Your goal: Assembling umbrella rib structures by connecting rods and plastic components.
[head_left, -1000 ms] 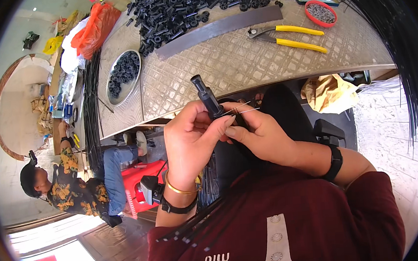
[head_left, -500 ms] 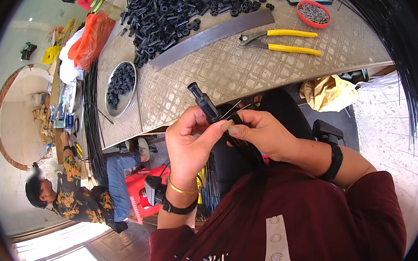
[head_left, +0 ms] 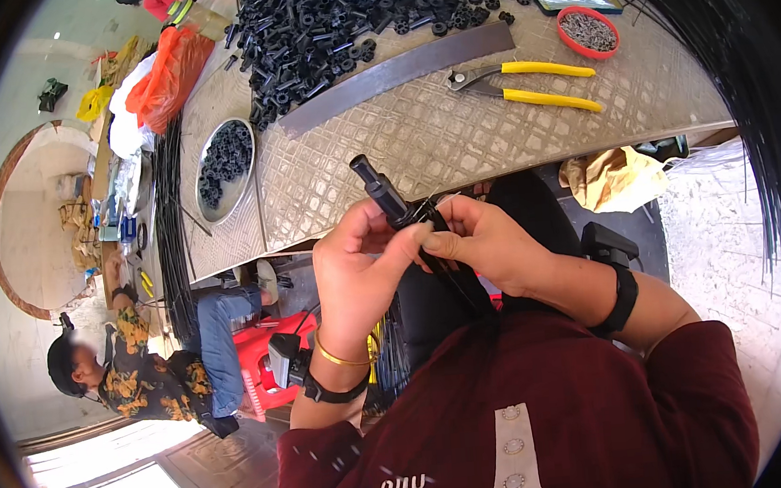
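A black tube (head_left: 378, 188) tilts up between the hands (head_left: 360, 263) (head_left: 494, 250).

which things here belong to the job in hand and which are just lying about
Job, likely: black tube in the left hand, black strands at the right hand, perhaps the black parts pile

Apparently just lying about: orange bag, tan sheet

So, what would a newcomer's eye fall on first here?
Probably the big heap of black parts along the far side of the table, with yellow-handled pliers and a small red bowl off to its right. Nearer, in the middle, the left hand holds a black tube, the right hand close beside it. The bright orange bag at upper left likely stands out too.
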Tool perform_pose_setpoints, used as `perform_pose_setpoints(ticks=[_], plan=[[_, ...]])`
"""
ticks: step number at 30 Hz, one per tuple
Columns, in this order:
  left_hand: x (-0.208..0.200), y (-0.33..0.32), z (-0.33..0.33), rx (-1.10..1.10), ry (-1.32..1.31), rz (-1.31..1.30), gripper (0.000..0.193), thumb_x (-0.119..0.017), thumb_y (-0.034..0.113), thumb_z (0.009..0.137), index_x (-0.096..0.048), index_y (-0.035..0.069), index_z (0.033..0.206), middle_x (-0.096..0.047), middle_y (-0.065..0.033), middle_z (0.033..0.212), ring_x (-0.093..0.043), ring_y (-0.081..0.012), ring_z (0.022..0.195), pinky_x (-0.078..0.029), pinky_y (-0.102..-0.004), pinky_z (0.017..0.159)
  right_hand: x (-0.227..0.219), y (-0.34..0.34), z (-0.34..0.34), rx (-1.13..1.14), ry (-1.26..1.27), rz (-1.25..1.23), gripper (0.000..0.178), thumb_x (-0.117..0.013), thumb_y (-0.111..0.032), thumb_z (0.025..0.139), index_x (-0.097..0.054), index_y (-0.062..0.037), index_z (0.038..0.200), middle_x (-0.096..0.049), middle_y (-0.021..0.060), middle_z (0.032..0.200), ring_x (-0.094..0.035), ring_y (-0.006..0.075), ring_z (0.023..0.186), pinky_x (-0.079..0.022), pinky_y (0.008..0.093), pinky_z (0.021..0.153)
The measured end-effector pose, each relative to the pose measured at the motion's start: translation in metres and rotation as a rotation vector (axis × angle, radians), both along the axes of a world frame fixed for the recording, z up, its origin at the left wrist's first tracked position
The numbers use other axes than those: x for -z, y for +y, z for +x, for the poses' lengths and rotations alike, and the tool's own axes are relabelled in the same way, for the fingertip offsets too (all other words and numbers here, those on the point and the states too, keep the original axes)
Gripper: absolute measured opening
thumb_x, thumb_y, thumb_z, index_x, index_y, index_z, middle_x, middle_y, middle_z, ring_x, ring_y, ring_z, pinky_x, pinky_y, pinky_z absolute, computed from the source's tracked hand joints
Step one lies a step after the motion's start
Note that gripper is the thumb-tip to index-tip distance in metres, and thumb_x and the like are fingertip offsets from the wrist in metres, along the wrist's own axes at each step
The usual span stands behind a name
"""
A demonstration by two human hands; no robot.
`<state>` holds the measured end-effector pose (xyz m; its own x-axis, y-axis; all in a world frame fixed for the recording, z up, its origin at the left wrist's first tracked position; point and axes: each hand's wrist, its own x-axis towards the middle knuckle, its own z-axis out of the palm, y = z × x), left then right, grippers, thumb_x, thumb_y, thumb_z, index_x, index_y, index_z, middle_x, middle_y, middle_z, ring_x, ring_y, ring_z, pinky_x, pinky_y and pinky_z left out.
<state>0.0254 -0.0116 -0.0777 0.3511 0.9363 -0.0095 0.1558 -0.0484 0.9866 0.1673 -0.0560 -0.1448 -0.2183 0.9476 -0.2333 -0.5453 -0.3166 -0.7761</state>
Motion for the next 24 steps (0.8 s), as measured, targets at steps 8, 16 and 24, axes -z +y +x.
perform_pose_setpoints(ticks=[8,16,24], plan=[[0.006,0.005,-0.007,0.035,0.008,0.007,0.012,-0.071,0.004,0.079,-0.061,0.0,0.086,-0.065,-0.0019,0.076,-0.059,-0.0049,0.069,-0.048,-0.02,0.062,-0.004,-0.009,-0.005,0.322,-0.668,0.53,0.017,-0.063,-0.017,0.086,-0.06,-0.0018,0.093,-0.055,0.0065,0.076,-0.053,0.0171,0.068,-0.043,0.0279,0.063],[0.002,0.02,-0.007,0.162,0.06,0.144,0.018,-0.072,0.001,0.077,-0.063,0.0,0.092,-0.064,-0.0007,0.081,-0.059,-0.0065,0.072,-0.048,-0.0217,0.067,-0.018,0.003,0.021,-0.003,-0.415,0.231,0.018,-0.067,-0.019,0.085,-0.061,-0.0022,0.088,-0.056,-0.0015,0.071,-0.049,0.0048,0.065,-0.041,0.023,0.057],[-0.005,0.022,-0.011,0.191,-0.099,-0.058,0.031,-0.07,-0.004,0.076,-0.06,-0.001,0.106,-0.065,-0.0041,0.09,-0.062,-0.0105,0.077,-0.05,-0.0232,0.07,-0.015,0.016,0.024,-0.073,-0.138,0.187,0.018,-0.069,-0.019,0.084,-0.058,-0.0054,0.081,-0.053,-0.0067,0.069,-0.045,0.0008,0.065,-0.038,0.0194,0.056]])
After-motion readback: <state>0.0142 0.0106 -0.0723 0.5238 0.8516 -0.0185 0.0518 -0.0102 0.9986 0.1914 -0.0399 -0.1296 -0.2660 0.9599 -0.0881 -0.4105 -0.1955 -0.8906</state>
